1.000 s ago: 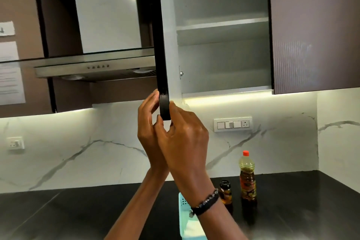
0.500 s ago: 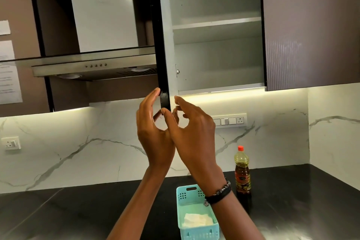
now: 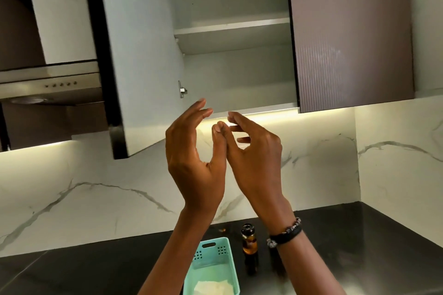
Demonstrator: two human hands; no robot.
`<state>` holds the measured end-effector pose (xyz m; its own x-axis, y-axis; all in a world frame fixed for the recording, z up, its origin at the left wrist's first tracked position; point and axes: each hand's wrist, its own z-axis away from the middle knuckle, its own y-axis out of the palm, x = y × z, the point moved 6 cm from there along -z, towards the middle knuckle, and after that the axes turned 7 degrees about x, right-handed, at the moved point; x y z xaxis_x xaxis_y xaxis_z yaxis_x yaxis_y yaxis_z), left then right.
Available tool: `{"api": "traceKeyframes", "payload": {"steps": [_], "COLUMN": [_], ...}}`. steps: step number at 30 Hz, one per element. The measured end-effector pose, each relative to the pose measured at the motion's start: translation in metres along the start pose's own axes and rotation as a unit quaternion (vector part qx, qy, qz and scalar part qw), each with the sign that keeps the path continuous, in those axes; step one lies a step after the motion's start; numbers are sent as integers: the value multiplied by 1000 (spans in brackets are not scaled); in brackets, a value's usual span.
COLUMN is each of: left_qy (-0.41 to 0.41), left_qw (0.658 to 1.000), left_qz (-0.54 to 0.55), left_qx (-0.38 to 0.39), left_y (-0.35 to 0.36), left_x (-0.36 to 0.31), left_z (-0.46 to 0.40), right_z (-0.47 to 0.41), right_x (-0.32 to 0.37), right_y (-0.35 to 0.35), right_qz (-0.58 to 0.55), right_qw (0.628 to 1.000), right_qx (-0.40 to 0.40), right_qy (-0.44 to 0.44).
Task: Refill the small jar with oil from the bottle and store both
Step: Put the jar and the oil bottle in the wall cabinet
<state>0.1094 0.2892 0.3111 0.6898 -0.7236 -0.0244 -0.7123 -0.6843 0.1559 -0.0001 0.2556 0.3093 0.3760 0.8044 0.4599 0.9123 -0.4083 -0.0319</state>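
The small jar [image 3: 249, 243] with amber oil and a dark lid stands on the black counter [image 3: 371, 246], between my forearms. The oil bottle is hidden behind my right forearm. Both hands are raised in front of the open wall cupboard [image 3: 235, 74], whose shelves hold nothing. My left hand [image 3: 194, 158] has its fingers apart and holds nothing. Beside it, my right hand [image 3: 254, 158] is also free, fingers loosely curled, a beaded bracelet on its wrist. Neither hand touches the cupboard door [image 3: 139, 55], which hangs swung out to the left.
A mint plastic basket [image 3: 223, 268] with a white cloth inside sits on the counter by my left forearm. A range hood [image 3: 50, 86] hangs at the left. The right cupboard door [image 3: 350, 36] is closed. A marble backsplash [image 3: 96, 189] runs behind the counter.
Both hands have let go of the cupboard door's lower edge and drawn back. The door has swung further open to the left. My right forearm now covers the oil bottle.
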Motion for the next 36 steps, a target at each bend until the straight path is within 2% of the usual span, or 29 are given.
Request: {"api": "traceKeyframes", "payload": {"steps": [6, 11, 18, 26, 31, 36], "left_qy": [-54, -118, -214, -293, -400, -550], "left_qw": [998, 988, 955, 921, 871, 794], "left_qz": [13, 44, 81, 64, 54, 29], "left_qx": [23, 86, 189, 249, 280, 257], "left_y": [76, 139, 211, 253, 267, 261], "left_x": [18, 39, 78, 165, 225, 275], "left_z": [21, 47, 104, 190, 268, 362], "right_z": [-32, -46, -52, -30, 10, 68], "right_x": [-75, -143, -244, -374, -458, -538], "right_y": [-20, -33, -43, -8, 22, 44], "right_qz": [34, 61, 97, 128, 120, 81], "right_qw": [999, 996, 986, 963, 935, 888], "right_qx": [27, 67, 124, 202, 281, 331], "right_qy": [4, 18, 58, 129, 180, 309]}}
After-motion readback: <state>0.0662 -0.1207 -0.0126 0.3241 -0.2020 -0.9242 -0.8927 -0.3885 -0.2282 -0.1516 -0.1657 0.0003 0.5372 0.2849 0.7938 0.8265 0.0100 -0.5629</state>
